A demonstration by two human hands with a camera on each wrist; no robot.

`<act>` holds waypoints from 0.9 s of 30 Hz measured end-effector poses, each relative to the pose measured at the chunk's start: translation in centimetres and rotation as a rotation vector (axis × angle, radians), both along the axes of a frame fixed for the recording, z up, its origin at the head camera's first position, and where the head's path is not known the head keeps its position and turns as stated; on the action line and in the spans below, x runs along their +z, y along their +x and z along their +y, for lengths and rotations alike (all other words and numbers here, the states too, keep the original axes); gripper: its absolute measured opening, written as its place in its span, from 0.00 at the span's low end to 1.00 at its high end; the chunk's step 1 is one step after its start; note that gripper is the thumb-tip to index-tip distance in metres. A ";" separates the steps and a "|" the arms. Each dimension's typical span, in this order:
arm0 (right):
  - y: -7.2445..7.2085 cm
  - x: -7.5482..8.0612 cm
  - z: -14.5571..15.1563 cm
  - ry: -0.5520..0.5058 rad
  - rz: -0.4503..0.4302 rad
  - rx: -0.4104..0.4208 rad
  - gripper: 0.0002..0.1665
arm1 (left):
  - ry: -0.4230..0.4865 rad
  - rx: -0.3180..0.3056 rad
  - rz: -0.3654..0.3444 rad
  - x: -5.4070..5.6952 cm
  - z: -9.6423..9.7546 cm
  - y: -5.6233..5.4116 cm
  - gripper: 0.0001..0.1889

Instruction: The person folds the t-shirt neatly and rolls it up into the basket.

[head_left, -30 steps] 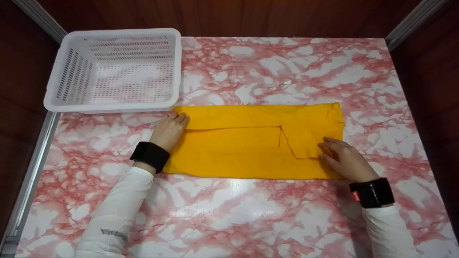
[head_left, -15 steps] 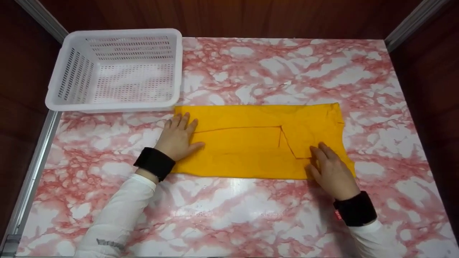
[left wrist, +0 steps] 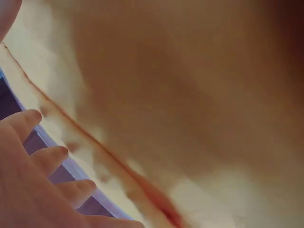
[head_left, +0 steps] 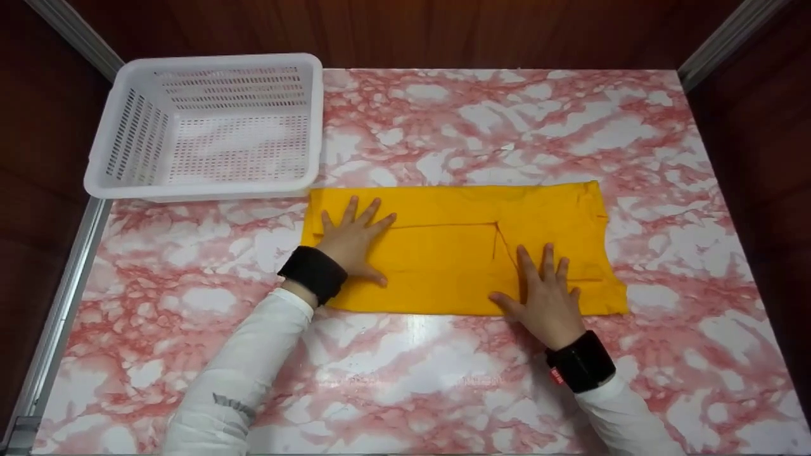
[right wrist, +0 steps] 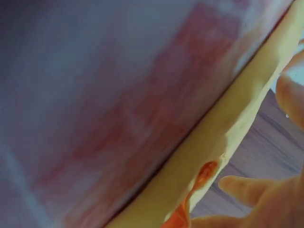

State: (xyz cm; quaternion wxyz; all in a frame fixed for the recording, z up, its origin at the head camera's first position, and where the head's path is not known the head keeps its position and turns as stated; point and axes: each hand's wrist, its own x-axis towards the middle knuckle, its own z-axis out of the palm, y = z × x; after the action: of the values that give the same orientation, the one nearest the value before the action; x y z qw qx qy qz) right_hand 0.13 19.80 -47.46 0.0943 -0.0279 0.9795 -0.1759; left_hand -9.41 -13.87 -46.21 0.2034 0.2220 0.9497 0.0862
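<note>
A yellow T-shirt lies flat on the table, folded lengthwise into a long strip. A fold edge runs along its upper middle and slants down into a flap at the right. My left hand rests on its left part, fingers spread and straight. Over the near right part, my right hand lies with fingers spread, its thumb pointing left. In the left wrist view the fingers of the left hand extend over pale-looking cloth. The right wrist view has the right hand beside the shirt's edge.
A white plastic basket with slotted walls stands at the back left, its near right corner close to the shirt's far left corner. The table has a red and white marbled top. Dark wood panels rise behind it and at both sides.
My left hand has moved right from the shirt's left edge and spread its fingers. My right hand has moved left from the right end, and the near right corner lies uncovered.
</note>
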 end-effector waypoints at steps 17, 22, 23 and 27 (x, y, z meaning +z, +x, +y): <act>-2.5 0.9 0.6 0.136 -0.105 0.067 0.59 | -0.003 0.048 -0.045 -0.4 0.3 -0.6 0.63; -3.2 0.9 1.0 0.145 -0.120 0.084 0.59 | 0.007 0.063 -0.029 -0.5 0.5 -0.6 0.62; -3.3 0.9 1.1 0.145 -0.123 0.088 0.59 | 0.006 0.066 -0.025 -0.5 0.5 -0.6 0.62; -3.8 0.8 1.5 0.152 -0.113 0.108 0.59 | -0.006 0.077 -0.011 -0.7 0.7 -0.6 0.63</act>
State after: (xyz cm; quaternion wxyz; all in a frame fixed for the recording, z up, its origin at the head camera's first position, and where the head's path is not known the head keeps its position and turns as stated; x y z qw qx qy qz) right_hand -3.70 21.28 -46.64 0.1604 -0.0637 0.9802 -0.0970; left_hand -9.97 -13.19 -46.89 0.2059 0.1842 0.9566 0.0923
